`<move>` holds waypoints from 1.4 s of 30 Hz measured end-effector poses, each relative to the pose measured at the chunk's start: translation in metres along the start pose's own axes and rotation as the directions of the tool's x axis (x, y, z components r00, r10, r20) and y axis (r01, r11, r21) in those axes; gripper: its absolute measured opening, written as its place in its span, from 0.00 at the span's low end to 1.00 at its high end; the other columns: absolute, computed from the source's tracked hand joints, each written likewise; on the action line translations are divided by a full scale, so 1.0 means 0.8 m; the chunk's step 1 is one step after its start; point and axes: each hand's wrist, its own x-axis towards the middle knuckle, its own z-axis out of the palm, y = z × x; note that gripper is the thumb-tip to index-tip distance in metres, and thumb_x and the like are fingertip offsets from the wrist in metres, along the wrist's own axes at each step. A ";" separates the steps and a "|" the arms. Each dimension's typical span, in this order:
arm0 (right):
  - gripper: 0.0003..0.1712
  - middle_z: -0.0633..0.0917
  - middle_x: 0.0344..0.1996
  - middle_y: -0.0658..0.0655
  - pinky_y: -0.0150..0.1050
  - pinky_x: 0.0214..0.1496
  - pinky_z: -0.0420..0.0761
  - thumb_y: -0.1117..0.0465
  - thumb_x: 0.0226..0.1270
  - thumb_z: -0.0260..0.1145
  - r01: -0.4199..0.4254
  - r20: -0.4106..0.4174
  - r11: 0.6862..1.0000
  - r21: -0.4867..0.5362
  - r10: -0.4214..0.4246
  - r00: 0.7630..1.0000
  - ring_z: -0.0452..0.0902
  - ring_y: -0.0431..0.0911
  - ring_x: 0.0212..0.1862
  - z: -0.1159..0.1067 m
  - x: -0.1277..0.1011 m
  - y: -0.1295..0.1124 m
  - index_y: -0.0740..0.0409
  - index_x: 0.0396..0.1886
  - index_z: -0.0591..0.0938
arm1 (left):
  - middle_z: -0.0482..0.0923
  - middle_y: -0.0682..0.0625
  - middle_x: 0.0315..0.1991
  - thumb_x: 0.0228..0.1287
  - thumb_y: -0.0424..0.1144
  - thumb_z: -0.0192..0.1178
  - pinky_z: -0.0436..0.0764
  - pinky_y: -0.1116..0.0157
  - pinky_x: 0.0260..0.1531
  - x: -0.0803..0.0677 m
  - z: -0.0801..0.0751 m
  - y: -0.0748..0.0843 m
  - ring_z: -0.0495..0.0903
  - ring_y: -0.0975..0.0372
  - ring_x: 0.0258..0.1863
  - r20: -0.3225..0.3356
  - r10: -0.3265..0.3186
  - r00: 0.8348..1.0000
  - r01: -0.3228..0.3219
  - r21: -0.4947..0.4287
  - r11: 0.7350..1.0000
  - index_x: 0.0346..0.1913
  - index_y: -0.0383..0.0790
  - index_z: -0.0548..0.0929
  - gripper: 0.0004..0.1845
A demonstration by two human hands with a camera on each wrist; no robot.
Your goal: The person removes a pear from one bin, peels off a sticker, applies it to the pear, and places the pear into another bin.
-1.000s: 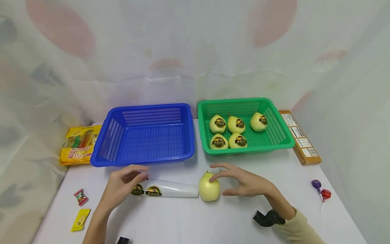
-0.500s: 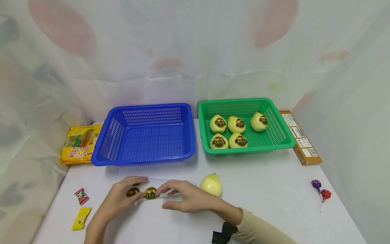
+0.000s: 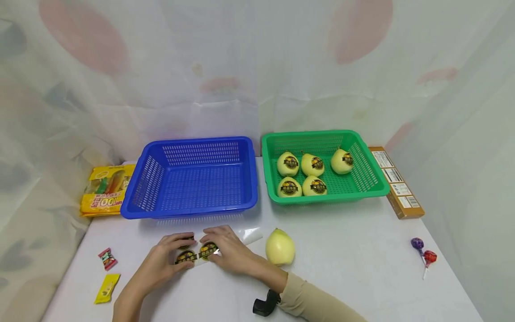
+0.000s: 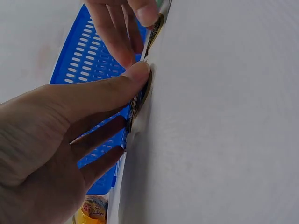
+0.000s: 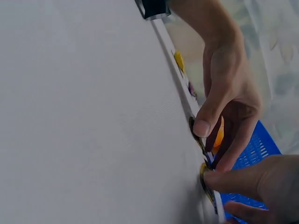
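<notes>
A white sticker strip [image 3: 251,235] with round black-and-yellow stickers [image 3: 208,250] lies on the table in front of the blue basket [image 3: 189,210]. My left hand [image 3: 186,250] holds its left end, the thumb [image 4: 135,77] pressed on a sticker. My right hand [image 3: 213,243] pinches the strip just to the right, its thumb [image 5: 210,178] on a sticker. A bare yellow pear [image 3: 279,247] rests beside my right wrist. The green basket [image 3: 318,133] holds several pears [image 3: 288,163] with stickers on them.
A yellow snack bag [image 3: 105,190] lies left of the blue basket, and two small candies [image 3: 107,259] lie near the table's left edge. A brown box [image 3: 396,181] sits right of the green basket, with two lollipops [image 3: 422,250] nearer the front.
My right hand left the pear, crossed to the left and took hold of the sticker strip beside my left hand. The strip has shifted slightly and the pear now stands alone.
</notes>
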 end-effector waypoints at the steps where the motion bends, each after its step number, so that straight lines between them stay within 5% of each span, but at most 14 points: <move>1: 0.24 0.80 0.77 0.52 0.46 0.84 0.74 0.57 0.72 0.75 -0.004 -0.010 1.000 -0.021 0.004 1.000 0.73 0.50 0.77 0.000 0.000 0.001 0.47 0.67 0.85 | 0.88 0.50 0.63 0.47 0.37 0.87 0.67 0.87 0.67 0.000 0.000 0.000 0.85 0.46 0.63 0.003 -0.004 1.000 0.004 -0.004 1.000 0.56 0.50 0.92 0.29; 5: 0.24 0.83 0.73 0.48 0.45 0.76 0.77 0.53 0.71 0.77 -0.017 -0.044 0.995 -0.103 0.012 0.999 0.76 0.47 0.74 -0.001 0.000 0.007 0.42 0.65 0.86 | 0.88 0.51 0.63 0.49 0.37 0.87 0.64 0.91 0.67 0.000 0.000 0.002 0.85 0.46 0.63 -0.010 0.004 1.000 -0.004 -0.016 1.000 0.57 0.51 0.92 0.29; 9: 0.23 0.89 0.63 0.43 0.40 0.70 0.77 0.52 0.69 0.79 -0.015 -0.063 0.997 -0.077 0.010 0.998 0.82 0.42 0.67 -0.006 0.001 0.010 0.43 0.62 0.87 | 0.88 0.49 0.65 0.49 0.36 0.87 0.59 0.94 0.69 0.003 0.003 0.006 0.85 0.45 0.63 -0.042 0.036 0.998 -0.038 -0.046 0.998 0.59 0.49 0.91 0.31; 16: 0.14 0.95 0.50 0.44 0.30 0.66 0.82 0.57 0.69 0.79 0.030 -0.114 0.993 0.114 -0.017 0.993 0.89 0.38 0.56 -0.025 0.002 0.015 0.47 0.53 0.90 | 0.94 0.57 0.49 0.55 0.33 0.84 0.76 0.90 0.60 0.010 0.002 0.018 0.92 0.64 0.51 -0.118 0.055 0.992 -0.068 -0.109 0.992 0.55 0.49 0.93 0.23; 21: 0.10 0.95 0.47 0.47 0.33 0.57 0.89 0.56 0.73 0.77 0.060 -0.115 0.952 0.301 -0.027 0.993 0.90 0.37 0.51 -0.061 -0.004 0.009 0.50 0.51 0.91 | 0.94 0.57 0.43 0.57 0.30 0.82 0.82 0.86 0.52 0.013 -0.008 0.035 0.92 0.70 0.44 -0.217 0.063 0.974 -0.097 -0.149 0.984 0.52 0.50 0.94 0.20; 25: 0.08 0.95 0.46 0.48 0.33 0.49 0.86 0.55 0.77 0.73 0.060 -0.091 0.925 0.375 -0.028 0.995 0.87 0.34 0.47 -0.088 -0.009 0.007 0.50 0.50 0.92 | 0.95 0.57 0.45 0.57 0.29 0.82 0.83 0.85 0.54 0.013 -0.017 0.050 0.91 0.73 0.48 -0.228 0.065 0.972 -0.106 -0.172 0.979 0.53 0.53 0.93 0.23; 32: 0.07 0.95 0.45 0.49 0.26 0.45 0.84 0.56 0.77 0.73 0.156 -0.106 0.928 0.338 -0.127 0.986 0.85 0.32 0.44 -0.108 -0.014 0.010 0.51 0.48 0.93 | 0.95 0.57 0.44 0.58 0.29 0.81 0.85 0.84 0.53 0.019 -0.027 0.073 0.92 0.71 0.47 -0.233 0.098 0.967 -0.134 -0.143 0.981 0.51 0.47 0.94 0.18; 42: 0.09 0.95 0.47 0.51 0.21 0.42 0.84 0.59 0.75 0.75 0.285 -0.185 0.916 0.283 -0.239 0.953 0.86 0.34 0.44 -0.104 -0.013 0.013 0.54 0.50 0.93 | 0.94 0.56 0.36 0.61 0.29 0.79 0.82 0.81 0.33 0.025 -0.026 0.085 0.85 0.75 0.31 -0.287 0.001 0.958 -0.052 -0.168 0.985 0.45 0.52 0.94 0.14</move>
